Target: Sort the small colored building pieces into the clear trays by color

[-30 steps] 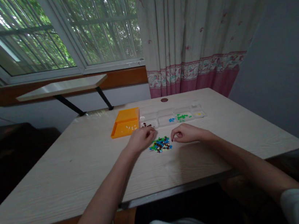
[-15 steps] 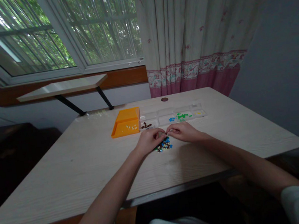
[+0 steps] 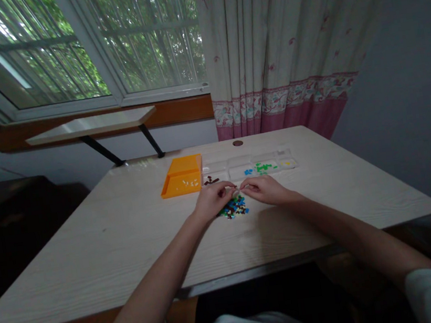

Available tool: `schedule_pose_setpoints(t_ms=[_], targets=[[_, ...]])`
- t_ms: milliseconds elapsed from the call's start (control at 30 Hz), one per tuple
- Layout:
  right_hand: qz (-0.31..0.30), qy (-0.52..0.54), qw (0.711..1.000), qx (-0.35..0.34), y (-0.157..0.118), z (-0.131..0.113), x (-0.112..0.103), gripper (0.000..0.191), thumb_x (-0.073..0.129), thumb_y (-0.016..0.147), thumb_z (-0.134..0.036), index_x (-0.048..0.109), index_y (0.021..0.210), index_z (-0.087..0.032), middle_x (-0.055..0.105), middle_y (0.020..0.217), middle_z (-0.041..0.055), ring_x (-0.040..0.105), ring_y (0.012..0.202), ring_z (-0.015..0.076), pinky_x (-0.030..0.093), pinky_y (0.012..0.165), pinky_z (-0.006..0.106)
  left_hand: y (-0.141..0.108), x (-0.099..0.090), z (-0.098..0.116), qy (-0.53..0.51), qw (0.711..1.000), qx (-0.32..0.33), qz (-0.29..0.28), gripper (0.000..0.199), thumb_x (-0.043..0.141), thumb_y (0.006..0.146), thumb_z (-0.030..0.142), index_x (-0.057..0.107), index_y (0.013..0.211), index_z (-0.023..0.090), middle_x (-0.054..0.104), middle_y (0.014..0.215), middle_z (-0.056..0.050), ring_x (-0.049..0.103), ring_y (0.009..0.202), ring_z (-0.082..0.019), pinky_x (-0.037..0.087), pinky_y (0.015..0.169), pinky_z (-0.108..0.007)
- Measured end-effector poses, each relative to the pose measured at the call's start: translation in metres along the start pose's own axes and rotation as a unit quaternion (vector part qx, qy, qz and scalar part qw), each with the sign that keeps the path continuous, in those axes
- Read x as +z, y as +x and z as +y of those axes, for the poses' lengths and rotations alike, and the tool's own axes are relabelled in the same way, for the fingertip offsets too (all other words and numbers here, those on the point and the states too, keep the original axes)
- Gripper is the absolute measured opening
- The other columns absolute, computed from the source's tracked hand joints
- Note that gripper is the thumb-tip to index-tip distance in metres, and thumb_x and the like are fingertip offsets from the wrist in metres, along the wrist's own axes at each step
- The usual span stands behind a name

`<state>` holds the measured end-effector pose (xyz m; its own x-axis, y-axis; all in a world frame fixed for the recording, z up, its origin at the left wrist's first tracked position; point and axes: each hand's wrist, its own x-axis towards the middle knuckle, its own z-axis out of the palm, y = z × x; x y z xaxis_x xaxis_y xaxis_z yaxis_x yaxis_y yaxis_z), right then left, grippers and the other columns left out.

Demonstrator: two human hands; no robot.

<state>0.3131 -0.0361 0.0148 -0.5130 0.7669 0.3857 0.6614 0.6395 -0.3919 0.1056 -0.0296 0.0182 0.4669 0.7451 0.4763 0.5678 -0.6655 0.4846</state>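
A mixed pile of small blue, brown, green and pale pieces [image 3: 234, 209] lies on the table under my hands. My left hand [image 3: 215, 199] is at the pile's left and far side, thumb and fingertips pinched together. From the right, my right hand [image 3: 266, 189] meets it, also in a pinch, with its fingertips close to the left ones. Whatever they hold is too small to make out. Just beyond stands a clear compartment tray [image 3: 239, 161], with brown pieces [image 3: 210, 180], blue pieces [image 3: 248, 172], green pieces [image 3: 264, 167] and a few yellow pieces [image 3: 287, 163] in separate compartments.
An orange tray [image 3: 181, 165] with white pieces in its near part adjoins the clear tray's left end. A raised shelf [image 3: 94, 125] on black legs stands at the table's back left. A round cable hole [image 3: 237, 143] is near the back edge.
My left hand has shifted slightly left and away from me, so more of the pile shows. The right hand has barely moved. Both stay pinched.
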Motion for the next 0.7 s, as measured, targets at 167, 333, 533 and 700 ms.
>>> schedule_pose_setpoints(t_ms=[167, 333, 533, 700], targets=[[-0.091, -0.042, 0.995, 0.029, 0.0013, 0.0037, -0.0010, 0.021, 0.049, 0.082, -0.029, 0.066, 0.092, -0.020, 0.064, 0.070, 0.0013, 0.055, 0.062, 0.0112, 0.033, 0.059, 0.019, -0.0007, -0.0042, -0.0045, -0.002, 0.993, -0.007, 0.119, 0.024, 0.054, 0.080, 0.034, 0.066, 0.089, 0.016, 0.059, 0.058, 0.001, 0.049, 0.050, -0.008, 0.036, 0.051, -0.017], [-0.132, -0.056, 0.989, 0.034, 0.0019, 0.0032, -0.0003, 0.025, 0.047, 0.081, -0.028, 0.066, 0.097, -0.023, 0.068, 0.078, 0.0021, 0.058, 0.068, 0.0129, 0.035, 0.061, 0.020, -0.0003, -0.0049, -0.0065, -0.010, 0.988, 0.006, 0.157, 0.024, 0.054, 0.080, 0.035, 0.066, 0.088, 0.016, 0.067, 0.071, -0.003, 0.054, 0.055, -0.008, 0.041, 0.055, -0.018], [-0.139, -0.047, 0.989, 0.024, 0.0015, 0.0030, 0.0000, 0.026, 0.046, 0.081, -0.027, 0.066, 0.098, -0.023, 0.069, 0.083, 0.0025, 0.060, 0.071, 0.0135, 0.037, 0.064, 0.021, -0.0004, -0.0056, -0.0061, -0.011, 0.987, 0.002, 0.158, 0.024, 0.055, 0.080, 0.035, 0.066, 0.088, 0.016, 0.068, 0.075, -0.004, 0.056, 0.057, -0.009, 0.043, 0.058, -0.019], [-0.134, -0.050, 0.990, 0.014, 0.0011, 0.0019, -0.0003, 0.025, 0.047, 0.081, -0.026, 0.066, 0.097, -0.022, 0.069, 0.080, 0.0026, 0.059, 0.068, 0.0132, 0.036, 0.062, 0.020, -0.0003, -0.0058, -0.0073, -0.012, 0.988, -0.010, 0.152, 0.023, 0.054, 0.080, 0.034, 0.066, 0.088, 0.016, 0.068, 0.078, -0.003, 0.057, 0.060, -0.009, 0.044, 0.060, -0.019]])
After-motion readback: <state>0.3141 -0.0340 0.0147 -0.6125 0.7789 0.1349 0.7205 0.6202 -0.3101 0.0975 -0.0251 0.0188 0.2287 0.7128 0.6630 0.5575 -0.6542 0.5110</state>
